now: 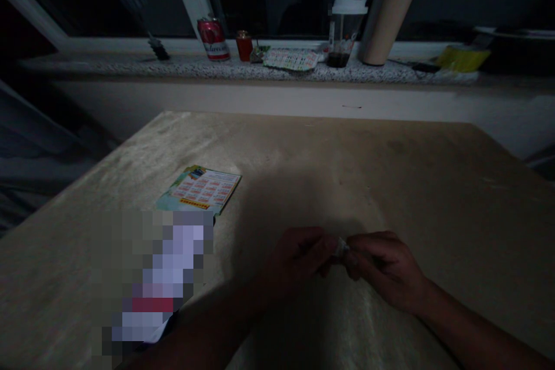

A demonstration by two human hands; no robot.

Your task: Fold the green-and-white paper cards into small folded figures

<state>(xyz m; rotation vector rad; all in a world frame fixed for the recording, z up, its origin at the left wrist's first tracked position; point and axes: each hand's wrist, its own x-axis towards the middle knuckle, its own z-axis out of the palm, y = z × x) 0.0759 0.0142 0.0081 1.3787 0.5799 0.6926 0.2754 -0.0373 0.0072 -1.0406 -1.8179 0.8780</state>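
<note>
Both of my hands meet over the table, right of its middle. Between their fingertips is a small, pale, crumpled-looking piece (341, 247), too dim and small to name. My left hand (303, 251) is closed, its thumb and fingers pinching the piece from the left. From the other side my right hand (388, 266) grips it, fingers curled and thumb pressed in. Most of the piece is hidden by the fingers. A printed card with calendar-like blocks (206, 189) lies flat to the left, apart from both hands.
A blurred-out bright object (169, 277) lies on the table (416, 173) near my left forearm. Along the granite windowsill (182, 69) stand a red can (213, 40), a red jar (244, 46), a printed sheet (290, 59), a lidded cup with straw (342, 34) and a cardboard tube (394, 8).
</note>
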